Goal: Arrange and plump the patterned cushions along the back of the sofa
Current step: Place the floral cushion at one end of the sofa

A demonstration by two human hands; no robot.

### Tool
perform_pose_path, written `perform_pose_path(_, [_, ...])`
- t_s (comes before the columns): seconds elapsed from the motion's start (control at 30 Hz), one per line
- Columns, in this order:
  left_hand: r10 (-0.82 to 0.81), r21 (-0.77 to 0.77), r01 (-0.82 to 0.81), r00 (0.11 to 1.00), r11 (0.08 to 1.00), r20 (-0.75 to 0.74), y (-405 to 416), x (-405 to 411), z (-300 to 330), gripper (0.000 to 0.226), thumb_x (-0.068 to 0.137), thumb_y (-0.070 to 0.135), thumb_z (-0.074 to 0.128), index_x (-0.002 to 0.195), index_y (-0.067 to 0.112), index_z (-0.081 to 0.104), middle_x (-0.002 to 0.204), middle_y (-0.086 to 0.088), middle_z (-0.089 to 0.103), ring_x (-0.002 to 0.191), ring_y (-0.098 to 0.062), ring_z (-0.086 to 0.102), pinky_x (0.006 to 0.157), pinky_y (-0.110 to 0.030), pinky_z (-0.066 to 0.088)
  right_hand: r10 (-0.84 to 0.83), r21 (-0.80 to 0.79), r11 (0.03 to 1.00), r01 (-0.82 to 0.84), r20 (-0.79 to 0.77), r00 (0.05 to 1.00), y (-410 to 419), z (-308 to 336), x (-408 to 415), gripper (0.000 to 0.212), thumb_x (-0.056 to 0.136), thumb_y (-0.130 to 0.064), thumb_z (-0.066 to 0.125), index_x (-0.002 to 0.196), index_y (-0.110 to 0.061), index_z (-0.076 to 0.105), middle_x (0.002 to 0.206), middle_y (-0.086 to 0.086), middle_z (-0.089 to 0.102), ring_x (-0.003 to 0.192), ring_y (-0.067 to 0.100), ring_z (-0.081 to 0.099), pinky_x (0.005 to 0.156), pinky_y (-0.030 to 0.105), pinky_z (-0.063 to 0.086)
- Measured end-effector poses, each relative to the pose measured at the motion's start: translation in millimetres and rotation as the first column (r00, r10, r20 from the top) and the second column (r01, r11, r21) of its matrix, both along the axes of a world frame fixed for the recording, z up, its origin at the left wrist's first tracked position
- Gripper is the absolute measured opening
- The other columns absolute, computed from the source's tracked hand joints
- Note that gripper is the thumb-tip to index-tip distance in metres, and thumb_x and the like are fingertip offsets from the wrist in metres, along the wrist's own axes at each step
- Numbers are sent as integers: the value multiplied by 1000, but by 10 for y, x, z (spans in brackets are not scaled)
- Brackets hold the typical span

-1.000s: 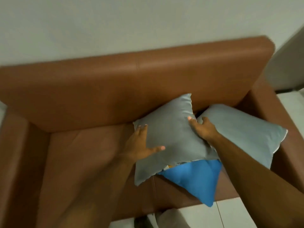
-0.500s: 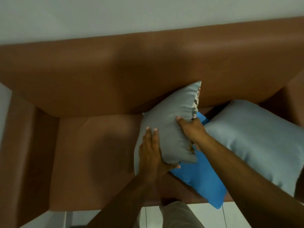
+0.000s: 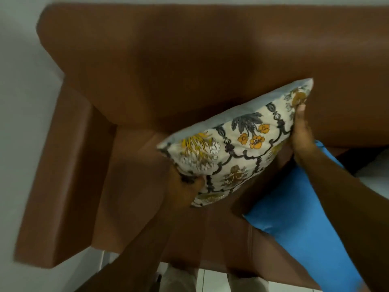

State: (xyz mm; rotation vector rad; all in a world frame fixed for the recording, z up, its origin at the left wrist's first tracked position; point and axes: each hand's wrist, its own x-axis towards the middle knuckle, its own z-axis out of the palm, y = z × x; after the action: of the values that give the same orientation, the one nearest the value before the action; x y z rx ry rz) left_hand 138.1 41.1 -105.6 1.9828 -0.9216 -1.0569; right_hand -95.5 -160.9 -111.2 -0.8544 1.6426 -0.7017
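Observation:
A cushion with a cream floral pattern of orange flowers and dark vines [image 3: 237,144] is lifted above the seat of the brown leather sofa [image 3: 189,60], its patterned face turned toward me and its grey back toward the backrest. My left hand [image 3: 185,186] grips its lower left corner. My right hand [image 3: 301,133] presses flat against its right edge. A blue cushion [image 3: 299,213] lies on the seat below my right arm.
The sofa's left armrest [image 3: 63,175] stands beside a pale wall. A pale cushion [image 3: 376,178] shows at the right edge. White floor tiles [image 3: 212,281] and my trouser legs lie below the seat's front edge.
The cushion has been lifted off the seat and flipped, so its patterned side now faces me. It has shifted left, and my view has moved toward the sofa's left end.

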Motion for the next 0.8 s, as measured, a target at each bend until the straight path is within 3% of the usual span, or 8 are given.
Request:
perform_pose_path(0.1, [178, -3, -181, 970, 984, -166, -61, 249, -203, 92, 76, 67, 74, 154, 33, 35, 157, 16, 43, 145, -4, 40, 120, -32, 35, 14, -35, 999, -13, 26, 1000, 147, -209, 319, 101, 55, -105, 41, 132, -43, 59, 139, -9, 63, 128, 15, 59, 115, 44, 42])
perform_pose_path(0.2, [439, 48, -442, 860, 896, -260, -166, 535, -182, 94, 68, 82, 69, 149, 49, 34, 156, 20, 42, 144, -8, 41, 120, -44, 35, 5, -102, 995, -2, 32, 999, 450, -153, 887, 115, 54, -107, 35, 143, -35, 52, 145, -8, 58, 133, 15, 55, 117, 43, 40])
perform_pose_path(0.33, [538, -133, -584, 798, 800, -270, -286, 1367, 135, 58, 89, 59, 62, 136, 30, 48, 137, 14, 59, 123, -2, 59, 97, -12, 49, 28, -292, 956, 14, 138, 990, 596, 51, 1701, 114, 72, -96, 39, 146, -10, 48, 134, -2, 64, 119, 2, 63, 98, 22, 51])
perform_pose_path(0.43, [548, -188, -606, 786, 773, -285, -395, 2141, 46, 92, 67, 89, 60, 144, 40, 46, 146, 11, 57, 133, -11, 56, 111, -42, 46, 48, -387, 922, 30, 191, 980, 630, 107, 2295, 102, 81, -85, 43, 144, -5, 47, 133, 3, 64, 117, 2, 64, 92, 15, 52])
perform_pose_path(0.5, [525, -212, -565, 823, 798, -218, -475, 2393, 130, 104, 68, 93, 50, 154, 36, 36, 154, 15, 46, 137, -3, 46, 111, -22, 42, 34, -396, 916, 57, 218, 975, 692, 33, 2571, 90, 84, -77, 44, 144, -9, 46, 136, 4, 63, 122, 9, 63, 96, 19, 52])
perform_pose_path(0.6, [441, -327, -437, 895, 838, -66, -567, 2654, 208, 77, 97, 63, 44, 158, 20, 25, 147, 16, 38, 122, 12, 36, 83, 14, 25, 14, -374, 925, 73, 227, 974, 797, -219, 2754, 75, 84, -66, 42, 140, -16, 43, 130, -4, 61, 110, -9, 62, 89, 12, 50])
perform_pose_path(0.7, [330, -370, -299, 944, 880, 23, -546, 2772, 36, 81, 97, 52, 52, 159, 15, 14, 144, 21, 31, 116, 36, 32, 96, 9, 23, 52, -322, 947, 15, 197, 979, 843, -438, 2711, 67, 82, -70, 44, 131, -24, 40, 118, -20, 57, 96, -22, 59, 93, 18, 52])
perform_pose_path(0.8, [348, -354, -309, 936, 883, 52, -475, 2915, -226, 74, 103, 40, 49, 160, 11, 10, 145, 21, 28, 118, 38, 29, 102, 4, 23, 142, -318, 944, -85, 161, 977, 827, -449, 2706, 75, 72, -84, 52, 122, -30, 40, 118, -23, 54, 95, -26, 58, 86, 10, 50])
